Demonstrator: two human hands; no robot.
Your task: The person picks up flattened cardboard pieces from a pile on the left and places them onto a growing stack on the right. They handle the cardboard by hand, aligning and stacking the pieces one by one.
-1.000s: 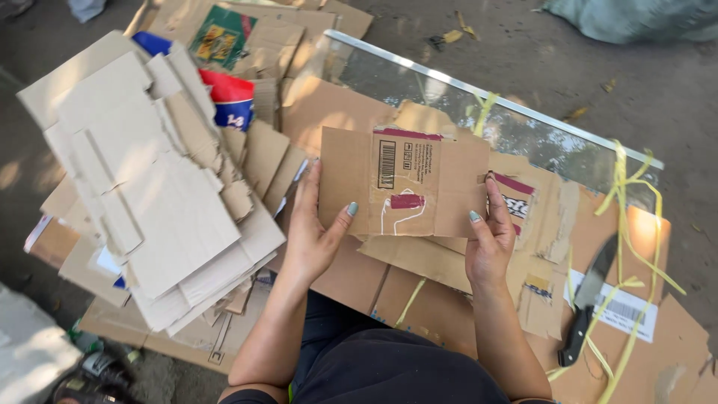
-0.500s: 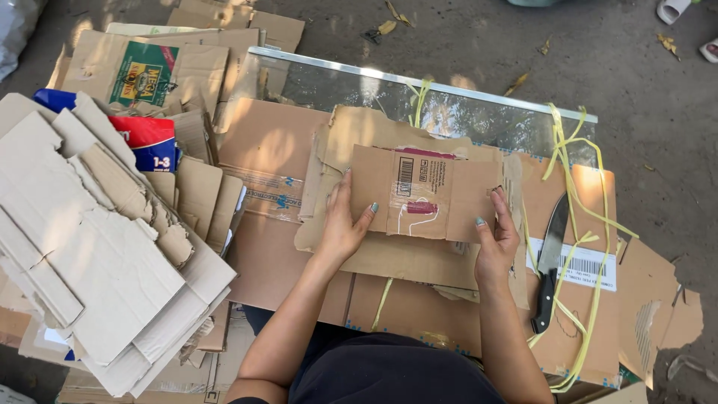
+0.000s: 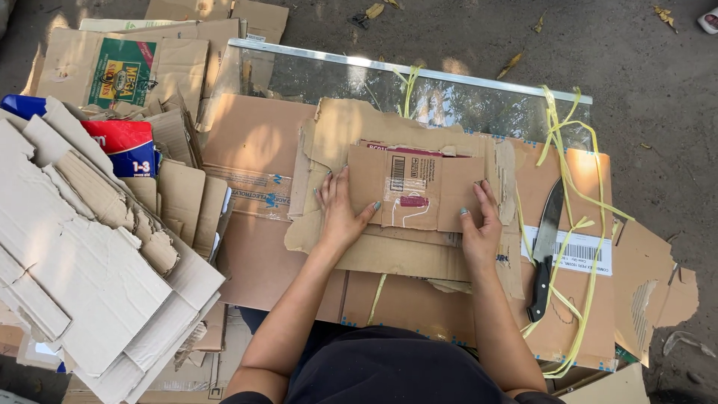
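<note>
Cardboard piece (image 3: 415, 187) btwn 2 flat hands, left hand (image 3: 340, 213) & right hand (image 3: 481, 228)

A small brown cardboard piece (image 3: 415, 188) with a barcode label and a dark red strip is lying at the middle of the surface. A white barcode label (image 3: 580, 251) is sitting near the right edge. A green, red-printed panel (image 3: 123, 72) is showing on cardboard at the far left corner, a red-and-blue package (image 3: 127, 146) lying just below it.

Small flattened brown cardboard piece (image 3: 416, 188), rectangular, barcode label and red tape strip on top face. Lies flat atop stacked torn brown cardboard sheets (image 3: 336, 135), roughly centred.
</note>
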